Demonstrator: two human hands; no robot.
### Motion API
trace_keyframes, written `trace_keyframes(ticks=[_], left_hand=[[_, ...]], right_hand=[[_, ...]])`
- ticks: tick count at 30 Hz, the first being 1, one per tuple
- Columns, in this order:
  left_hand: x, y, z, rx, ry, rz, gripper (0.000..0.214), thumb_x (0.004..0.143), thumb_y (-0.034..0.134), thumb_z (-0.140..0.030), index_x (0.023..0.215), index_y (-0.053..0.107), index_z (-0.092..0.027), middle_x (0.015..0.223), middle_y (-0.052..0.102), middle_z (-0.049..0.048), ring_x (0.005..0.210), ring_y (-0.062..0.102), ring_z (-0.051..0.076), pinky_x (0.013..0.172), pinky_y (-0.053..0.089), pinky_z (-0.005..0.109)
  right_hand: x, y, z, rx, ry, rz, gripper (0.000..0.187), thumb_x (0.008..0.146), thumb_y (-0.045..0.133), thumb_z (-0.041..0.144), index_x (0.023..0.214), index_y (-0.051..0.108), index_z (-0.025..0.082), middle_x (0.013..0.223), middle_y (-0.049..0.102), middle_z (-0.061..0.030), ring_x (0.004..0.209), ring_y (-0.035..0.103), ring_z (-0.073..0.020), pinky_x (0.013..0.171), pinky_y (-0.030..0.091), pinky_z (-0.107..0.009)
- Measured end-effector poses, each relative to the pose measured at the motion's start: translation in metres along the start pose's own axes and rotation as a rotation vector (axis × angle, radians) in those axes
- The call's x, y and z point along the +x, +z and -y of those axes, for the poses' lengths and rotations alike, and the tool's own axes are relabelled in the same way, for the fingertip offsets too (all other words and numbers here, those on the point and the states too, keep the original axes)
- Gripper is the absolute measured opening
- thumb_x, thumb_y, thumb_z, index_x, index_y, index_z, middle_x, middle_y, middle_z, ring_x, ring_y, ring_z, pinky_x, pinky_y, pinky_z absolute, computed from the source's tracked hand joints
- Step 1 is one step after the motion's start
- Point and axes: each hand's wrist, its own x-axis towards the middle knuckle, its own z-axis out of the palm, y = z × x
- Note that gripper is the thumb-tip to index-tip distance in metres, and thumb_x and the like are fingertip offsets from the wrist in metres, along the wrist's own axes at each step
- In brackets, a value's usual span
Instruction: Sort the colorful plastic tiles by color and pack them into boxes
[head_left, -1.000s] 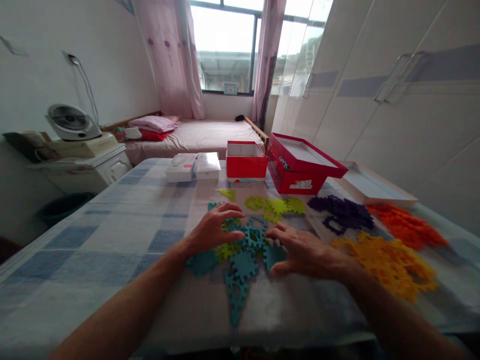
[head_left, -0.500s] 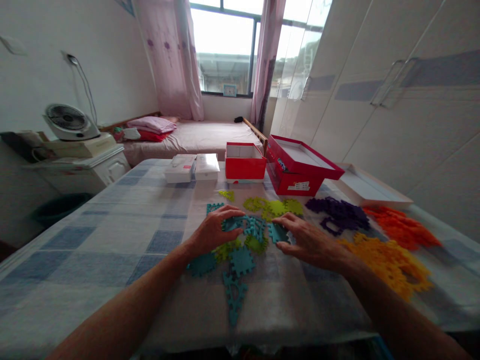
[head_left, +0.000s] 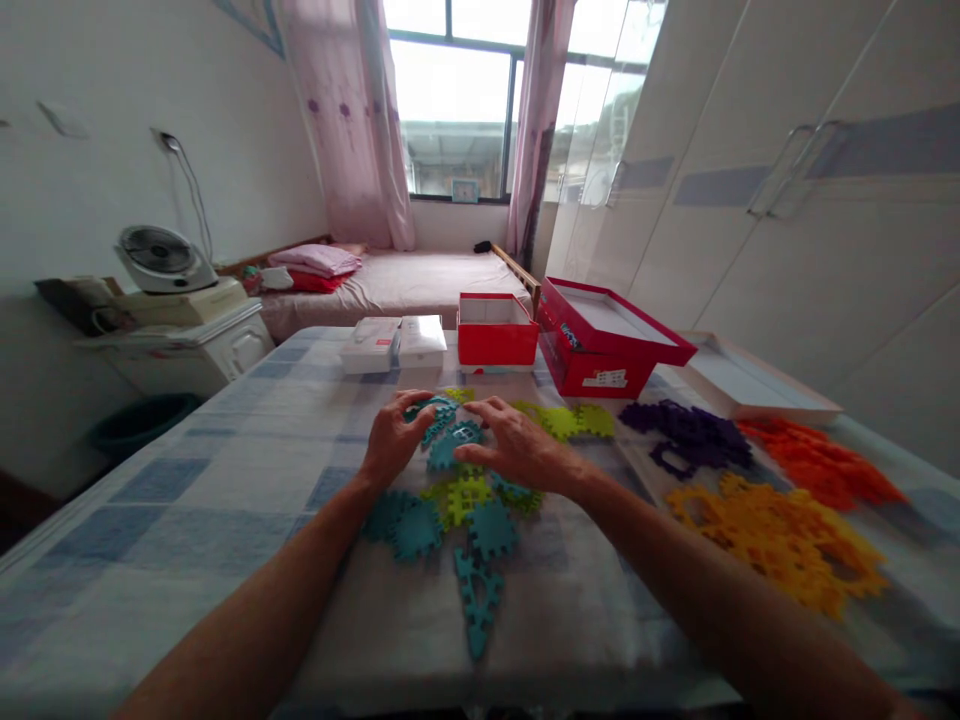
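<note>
Toothed interlocking building pieces lie in front of me on the table. Between the thumb and fingers of my left hand [head_left: 394,435] is a teal piece [head_left: 421,408] with openings in it. My right hand [head_left: 519,442] grips a teal toothed piece [head_left: 444,448] by its right side, close beside the left one. Nearer to me are lime green pieces [head_left: 466,497], a flat teal piece [head_left: 491,528], another teal piece [head_left: 417,527] and a long pointed teal piece [head_left: 477,600]. My fingers hide parts of the held pieces.
Lime pieces [head_left: 574,421], a purple pile [head_left: 686,432], an orange-red pile [head_left: 817,460] and a yellow pile [head_left: 776,545] lie on the right. Behind stand white boxes [head_left: 371,345], an open red box [head_left: 496,345], a lidded red box [head_left: 600,365] and a shallow white lid [head_left: 757,375].
My right hand has moved left and slightly away from me, bringing a teal piece close to my left hand. The left hand has shifted a little away. The camera view has tilted slightly.
</note>
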Motion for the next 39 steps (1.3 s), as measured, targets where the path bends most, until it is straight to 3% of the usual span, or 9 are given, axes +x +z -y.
trace_keyframes(ticks=[2,5,11,16,22,26,31,35,39], left_hand=[[0.001,0.0,0.004,0.13,-0.008,-0.055,0.031,0.079,0.052,-0.038,0.095,0.067,-0.016,0.103,0.064,0.0092,0.103,0.056,0.024,0.096,0.041,0.041],[0.0,0.003,0.005,0.221,0.06,-0.023,0.032,0.082,0.05,-0.04,0.096,0.067,-0.016,0.107,0.063,0.0097,0.105,0.055,0.023,0.098,0.04,0.041],[-0.011,0.01,-0.006,0.308,0.377,0.283,0.039,0.074,0.064,-0.048,0.105,0.066,-0.024,0.12,0.059,0.0066,0.123,0.043,0.026,0.104,0.034,0.043],[-0.015,0.011,-0.007,0.461,0.376,0.419,0.048,0.073,0.064,-0.044,0.116,0.06,-0.025,0.12,0.061,0.0061,0.12,0.045,0.029,0.103,0.031,0.048],[-0.009,0.01,-0.003,0.478,0.282,0.308,0.039,0.075,0.059,-0.036,0.111,0.062,-0.021,0.099,0.066,0.0072,0.095,0.059,0.024,0.091,0.043,0.039],[-0.005,0.005,-0.003,0.361,0.147,0.148,0.035,0.078,0.053,-0.026,0.111,0.061,-0.02,0.093,0.068,0.0044,0.093,0.06,0.022,0.089,0.045,0.035],[0.0,-0.001,0.002,0.275,-0.033,0.005,0.033,0.078,0.049,-0.024,0.107,0.062,-0.016,0.093,0.069,0.0065,0.086,0.062,0.021,0.084,0.047,0.034],[0.002,0.001,0.006,0.282,-0.005,-0.038,0.032,0.077,0.049,-0.023,0.105,0.063,-0.018,0.097,0.068,0.0062,0.091,0.061,0.021,0.088,0.046,0.035],[0.001,0.003,0.008,0.324,0.046,-0.024,0.029,0.077,0.049,-0.022,0.101,0.064,-0.018,0.103,0.066,0.0075,0.098,0.058,0.022,0.094,0.043,0.037]], right_hand=[[-0.011,-0.003,-0.004,-0.058,-0.005,0.006,0.055,0.079,0.06,0.046,0.126,0.051,0.017,0.118,0.054,-0.0117,0.104,0.055,-0.0209,0.091,0.042,-0.036],[-0.033,-0.012,-0.018,-0.169,0.06,0.073,0.053,0.076,0.063,0.043,0.121,0.055,0.016,0.115,0.056,-0.0131,0.106,0.053,-0.0239,0.092,0.041,-0.039],[-0.052,-0.005,-0.034,-0.233,0.082,0.119,0.048,0.072,0.068,0.038,0.114,0.06,0.017,0.109,0.057,-0.011,0.1,0.053,-0.0232,0.088,0.042,-0.037],[-0.051,0.002,-0.035,-0.238,0.088,0.056,0.042,0.074,0.065,0.035,0.109,0.061,0.014,0.1,0.058,-0.0099,0.095,0.053,-0.0217,0.085,0.042,-0.035],[-0.043,-0.003,-0.023,-0.099,0.169,-0.041,0.044,0.079,0.059,0.041,0.115,0.058,0.015,0.104,0.058,-0.0095,0.095,0.055,-0.0198,0.084,0.042,-0.033],[-0.028,0.006,0.003,0.002,0.029,-0.033,0.055,0.08,0.06,0.044,0.126,0.05,0.017,0.115,0.057,-0.01,0.102,0.055,-0.0193,0.087,0.042,-0.032],[-0.019,0.016,0.004,-0.203,0.022,0.088,0.047,0.08,0.06,0.037,0.121,0.054,0.014,0.119,0.057,-0.0122,0.115,0.046,-0.0253,0.097,0.034,-0.039],[-0.016,0.019,-0.009,-0.228,0.039,0.224,0.066,0.072,0.064,0.053,0.125,0.051,0.016,0.124,0.053,-0.0139,0.119,0.041,-0.0306,0.097,0.03,-0.047],[-0.011,0.022,-0.007,-0.213,0.0,0.248,0.079,0.066,0.065,0.061,0.129,0.047,0.017,0.126,0.051,-0.015,0.121,0.038,-0.0323,0.097,0.027,-0.05]])
